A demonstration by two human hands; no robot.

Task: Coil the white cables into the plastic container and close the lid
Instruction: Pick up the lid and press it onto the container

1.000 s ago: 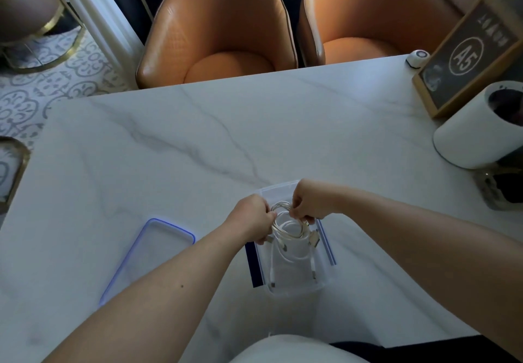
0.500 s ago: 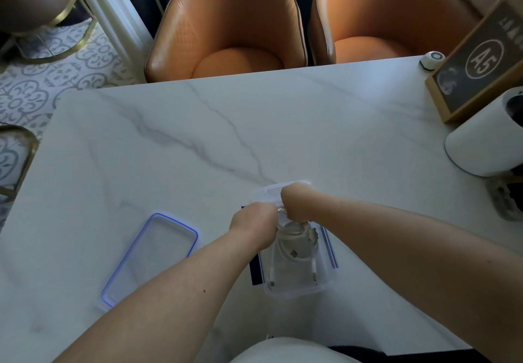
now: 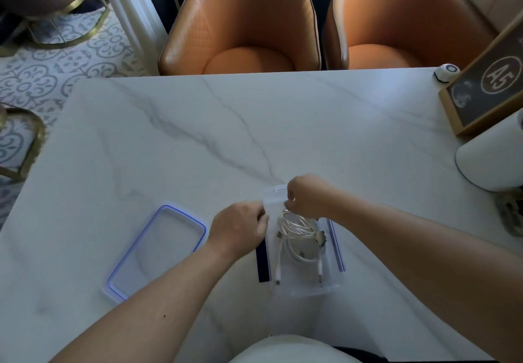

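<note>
A clear plastic container stands on the marble table near the front edge. The white cables lie inside it as a loose coil, with two plug ends pointing toward me. My right hand hovers over the container's far end, fingertips pinched on the top of the coil. My left hand is curled at the container's far left corner, its fingertips on the rim. The lid, clear with a blue seal, lies flat on the table to the left of the container.
Two orange chairs stand at the table's far side. At the right edge are a framed A5 sign, a white cylinder and a small white round device. A dark strip lies along the container's left side.
The coil has gone down from rim height into the container. My left hand has left the coil and shifted to the container's left rim; my right hand stays on the coil's top.
</note>
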